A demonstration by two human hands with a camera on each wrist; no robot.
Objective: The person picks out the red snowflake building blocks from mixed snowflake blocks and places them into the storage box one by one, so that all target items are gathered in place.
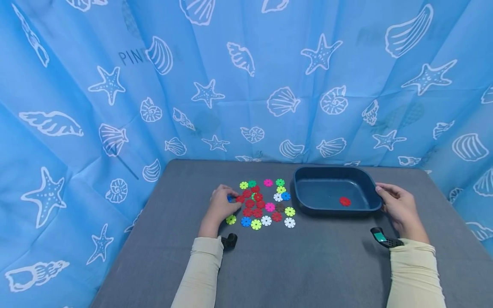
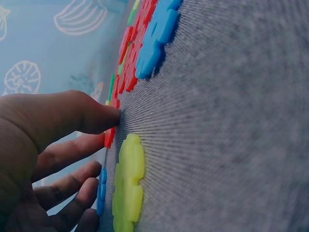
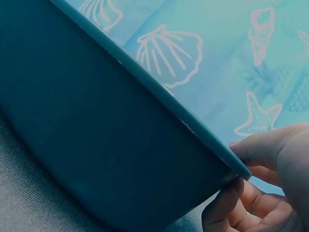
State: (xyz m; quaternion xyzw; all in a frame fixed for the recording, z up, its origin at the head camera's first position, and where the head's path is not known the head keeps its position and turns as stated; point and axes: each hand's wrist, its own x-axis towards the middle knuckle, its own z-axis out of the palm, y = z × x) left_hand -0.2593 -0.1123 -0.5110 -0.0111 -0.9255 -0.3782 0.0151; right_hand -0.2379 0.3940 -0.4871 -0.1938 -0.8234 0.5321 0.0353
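Note:
At the left of the flat flower-shaped plastic discs, my left hand (image 1: 223,205) pinches a red disc (image 1: 240,199) between thumb and index finger. In the left wrist view the red disc (image 2: 110,131) stands close over the cloth, by the thumb tip. A blue disc (image 1: 230,198) lies by the fingers, partly hidden, and a yellow-green disc (image 1: 231,219) lies nearer me. My right hand (image 1: 400,207) grips the right rim of a dark blue rectangular dish (image 1: 335,212), thumb above and fingers below. One red disc (image 1: 345,201) lies inside the dish.
More discs in red, white, pink, green, yellow, brown and blue (image 1: 245,221) spread over the grey tablecloth (image 1: 300,265) between left hand and dish. Several red ones overlap. A blue curtain (image 1: 246,85) with white shells and starfish hangs behind the table.

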